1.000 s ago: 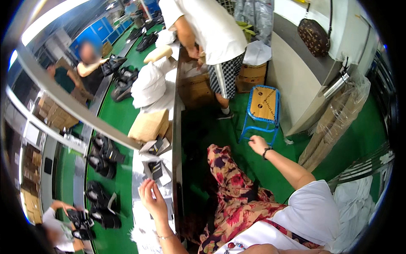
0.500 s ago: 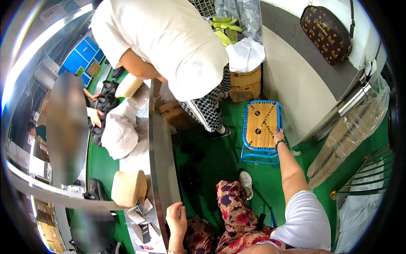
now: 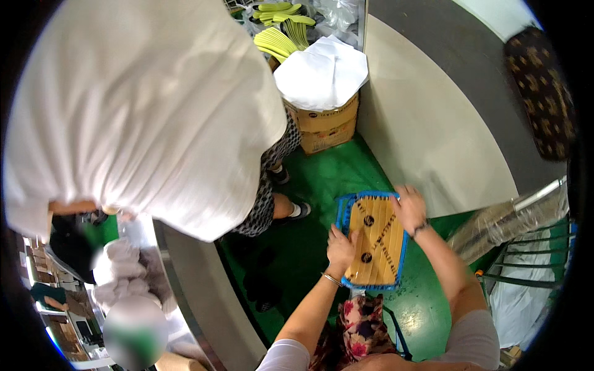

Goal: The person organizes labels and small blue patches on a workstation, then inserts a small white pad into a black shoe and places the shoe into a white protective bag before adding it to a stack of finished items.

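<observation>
In front of my legs is a stool (image 3: pixel 374 247) with a blue frame and a seat padded with brown cardboard and printed tape. My left hand (image 3: pixel 340 250), with a bangle at the wrist, holds the seat's left edge, its thumb lying over the cardboard. At the far right corner my right hand (image 3: pixel 410 211), wearing a dark wristband, grips the blue rim. The stool's legs are mostly hidden under the seat.
A person in a white shirt (image 3: pixel 154 111) stands close on the left by a workbench (image 3: pixel 192 297). Ahead are stacked cartons (image 3: pixel 331 133) topped with white sheets (image 3: pixel 325 71) and yellow-green insoles (image 3: pixel 284 37). A pale panel (image 3: pixel 427 117), a plastic-wrapped roll (image 3: pixel 507 216) and a dark rack (image 3: pixel 520 281) stand right.
My left hand has come from beside the bench to the stool's left edge. My right hand has shifted to its far corner. The stool is nearer me, and the view has turned.
</observation>
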The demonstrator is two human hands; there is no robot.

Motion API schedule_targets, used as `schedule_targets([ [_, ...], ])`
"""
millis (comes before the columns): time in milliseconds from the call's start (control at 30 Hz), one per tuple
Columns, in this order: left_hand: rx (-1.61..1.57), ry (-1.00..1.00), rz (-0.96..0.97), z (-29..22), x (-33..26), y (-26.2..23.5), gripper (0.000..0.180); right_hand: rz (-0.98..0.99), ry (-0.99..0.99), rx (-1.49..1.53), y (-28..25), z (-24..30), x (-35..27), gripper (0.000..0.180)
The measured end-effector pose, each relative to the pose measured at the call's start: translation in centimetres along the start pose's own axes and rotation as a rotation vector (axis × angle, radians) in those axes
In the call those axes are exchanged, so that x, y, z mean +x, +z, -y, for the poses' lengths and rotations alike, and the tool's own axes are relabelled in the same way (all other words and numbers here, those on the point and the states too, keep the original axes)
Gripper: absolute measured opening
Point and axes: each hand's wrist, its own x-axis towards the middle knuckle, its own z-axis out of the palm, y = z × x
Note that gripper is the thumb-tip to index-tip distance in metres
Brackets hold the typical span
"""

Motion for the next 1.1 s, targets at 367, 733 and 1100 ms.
schedule_targets([
  [367,0.138,-0.129,0.053,-1.4,1.2,1.7,0.063,0.019,-0.243,-0.097,11.8,4.3,35.0,0.067],
  [733,0.129,-0.114,0.041,-1.4,1.0,2.4,0.068,-0.117,0.059,0.651,16.2,1.1,42.9,0.021],
  [1100,0.089,-0.169,0.086,-1.7,1.2,1.4,0.071,-0.508,0.021,0.850,9.0,5.0,43.7,0.022],
])
